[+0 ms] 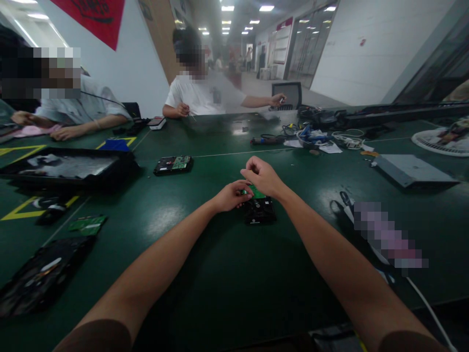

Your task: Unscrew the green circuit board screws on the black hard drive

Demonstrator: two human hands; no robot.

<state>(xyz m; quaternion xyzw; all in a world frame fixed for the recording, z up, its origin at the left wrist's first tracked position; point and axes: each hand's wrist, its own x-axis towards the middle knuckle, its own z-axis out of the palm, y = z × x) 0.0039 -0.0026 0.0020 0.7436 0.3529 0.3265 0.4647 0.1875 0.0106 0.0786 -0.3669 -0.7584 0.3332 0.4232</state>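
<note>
A black hard drive [261,211] lies on the dark green table [234,274] in front of me, its green circuit board [257,192] facing up at the far end. My left hand [231,195] rests on the drive's far left corner, fingers pinched at the board's edge. My right hand [262,176] hovers over the board with fingers curled, touching its far edge. Whether either hand holds a small tool or screw is hidden by the fingers.
Another hard drive [173,165] lies further back left. A black tray [64,168], a loose green board [88,224] and a dark device [40,276] sit at left. A grey box [412,170] and cables [311,137] are right. Two people sit across the table.
</note>
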